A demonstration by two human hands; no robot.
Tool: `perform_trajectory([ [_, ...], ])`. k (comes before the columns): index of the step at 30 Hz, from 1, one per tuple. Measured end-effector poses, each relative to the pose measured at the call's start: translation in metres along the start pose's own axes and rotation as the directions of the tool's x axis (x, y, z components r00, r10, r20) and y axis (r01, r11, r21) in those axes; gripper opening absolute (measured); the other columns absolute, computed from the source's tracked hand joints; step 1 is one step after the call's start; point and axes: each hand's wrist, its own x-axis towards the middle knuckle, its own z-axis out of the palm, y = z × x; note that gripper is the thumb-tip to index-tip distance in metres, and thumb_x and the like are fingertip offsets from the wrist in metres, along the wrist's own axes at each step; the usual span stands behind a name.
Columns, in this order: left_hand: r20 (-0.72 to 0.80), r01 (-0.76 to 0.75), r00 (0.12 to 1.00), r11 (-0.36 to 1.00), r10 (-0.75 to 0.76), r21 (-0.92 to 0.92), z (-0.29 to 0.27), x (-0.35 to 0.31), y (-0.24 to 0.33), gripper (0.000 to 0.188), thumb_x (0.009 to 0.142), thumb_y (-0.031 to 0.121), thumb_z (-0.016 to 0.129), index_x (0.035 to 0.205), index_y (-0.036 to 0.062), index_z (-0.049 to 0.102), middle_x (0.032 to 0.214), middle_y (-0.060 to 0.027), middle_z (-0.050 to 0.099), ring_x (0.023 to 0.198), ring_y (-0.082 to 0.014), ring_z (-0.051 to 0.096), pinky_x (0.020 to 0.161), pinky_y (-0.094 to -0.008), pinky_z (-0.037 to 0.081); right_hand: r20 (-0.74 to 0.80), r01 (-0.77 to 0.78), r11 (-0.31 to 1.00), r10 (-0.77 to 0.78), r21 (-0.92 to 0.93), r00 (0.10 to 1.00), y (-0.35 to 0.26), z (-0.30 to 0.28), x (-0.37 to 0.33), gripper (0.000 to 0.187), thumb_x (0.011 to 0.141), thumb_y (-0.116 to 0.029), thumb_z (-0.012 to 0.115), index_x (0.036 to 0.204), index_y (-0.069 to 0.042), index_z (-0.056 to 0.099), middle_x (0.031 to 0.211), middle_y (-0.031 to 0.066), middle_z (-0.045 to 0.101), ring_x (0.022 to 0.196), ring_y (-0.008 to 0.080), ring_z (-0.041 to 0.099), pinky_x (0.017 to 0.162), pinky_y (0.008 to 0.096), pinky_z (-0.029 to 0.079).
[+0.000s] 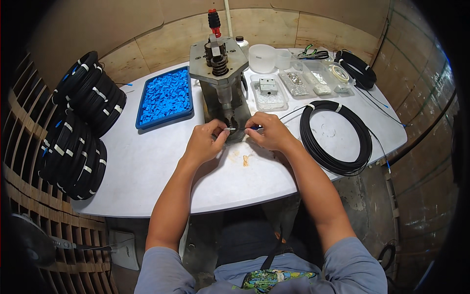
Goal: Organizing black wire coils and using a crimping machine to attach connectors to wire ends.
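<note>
In front of the metal bench press (220,88), both hands pinch over its base. My left hand (206,140) is closed, thumb and fingertips holding a small silvery sleeve-like piece (232,129) at the end of a thin black cable. My right hand (270,132) is closed on that black cable (240,128), just to the right of the piece. Something blue shows between the right fingers. From behind that hand, the cable runs right to a large coil of black cable (307,139) on the table. The fingers partly hide what they grip.
At the left, a blue tray (138,125) holds many small blue parts beside stacked black cable coils (73,152). Behind my right hand are a clear tub with a metal block (268,86), trays of small parts (293,82), white containers (262,59) and another coil (356,68).
</note>
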Motion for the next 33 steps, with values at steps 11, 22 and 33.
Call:
perform_trajectory([
  [11,0.003,0.006,1.000,1.000,-0.006,0.005,-0.0012,-0.0004,0.0034,0.022,0.091,0.019,0.072,0.096,-0.0027,0.072,0.081,-0.0157,0.075,0.073,-0.0232,0.074,0.067,-0.0344,0.057,0.009,0.005,1.000,-0.005,0.001,1.000,0.0005,-0.0005,-0.0004,0.012,0.086,-0.013,0.076,0.092,-0.004,0.071,0.088,0.0119,0.069,0.081,0.0272,0.070,0.075,0.0365,0.056],
  [22,0.032,0.035,0.999,0.999,-0.036,0.016,-0.0005,-0.0013,0.0020,0.024,0.091,0.020,0.072,0.098,-0.0031,0.071,0.081,-0.0160,0.075,0.073,-0.0234,0.074,0.068,-0.0345,0.057,0.028,-0.020,1.000,0.020,-0.001,0.999,0.0001,-0.0014,-0.0008,0.013,0.086,-0.014,0.076,0.092,-0.004,0.072,0.087,0.0122,0.069,0.080,0.0274,0.070,0.074,0.0363,0.056],
  [33,0.062,0.028,0.998,0.999,-0.030,0.034,-0.0005,-0.0015,-0.0003,0.025,0.091,0.020,0.073,0.101,-0.0032,0.071,0.080,-0.0157,0.074,0.073,-0.0232,0.073,0.069,-0.0348,0.057,0.034,-0.029,1.000,0.029,-0.008,0.999,0.0003,-0.0016,-0.0008,0.013,0.086,-0.015,0.076,0.092,-0.005,0.072,0.087,0.0122,0.070,0.080,0.0276,0.070,0.074,0.0364,0.056],
])
